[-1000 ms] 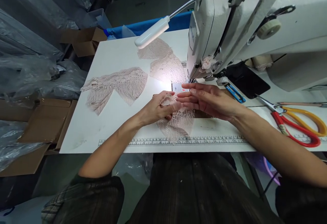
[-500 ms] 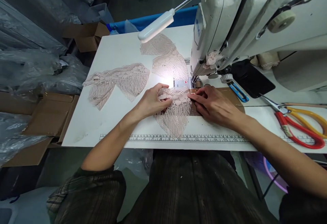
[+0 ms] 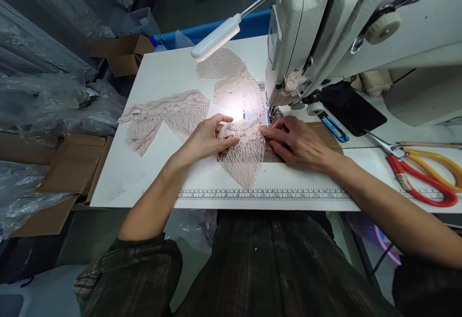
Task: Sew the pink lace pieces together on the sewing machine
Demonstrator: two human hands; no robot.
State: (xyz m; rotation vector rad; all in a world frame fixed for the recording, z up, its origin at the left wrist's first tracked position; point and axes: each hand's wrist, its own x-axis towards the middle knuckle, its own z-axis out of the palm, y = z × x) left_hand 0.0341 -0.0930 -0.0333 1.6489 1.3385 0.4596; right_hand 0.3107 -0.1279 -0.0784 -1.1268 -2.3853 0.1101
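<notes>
A pale pink lace piece (image 3: 245, 160) lies on the white sewing table (image 3: 159, 76), its top edge just in front of the sewing machine's needle area (image 3: 269, 112). My left hand (image 3: 207, 136) rests on the lace's left upper edge with fingers curled, pinching the fabric. My right hand (image 3: 298, 141) lies flat on the table at the lace's right edge, fingers stretched toward the presser foot and pressing the lace's edge down.
A white industrial sewing machine (image 3: 342, 23) fills the upper right, with a lit gooseneck lamp (image 3: 216, 42). More lace pieces (image 3: 169, 114) lie at left and behind (image 3: 234, 85). Red-handled scissors (image 3: 422, 177), yellow-handled scissors (image 3: 440, 160) and blue snips (image 3: 334, 129) sit right. A ruler strip (image 3: 260, 195) lines the front edge.
My right hand came down from above the lace to lie flat beside it. Both hands slid the lace's top edge closer to the needle.
</notes>
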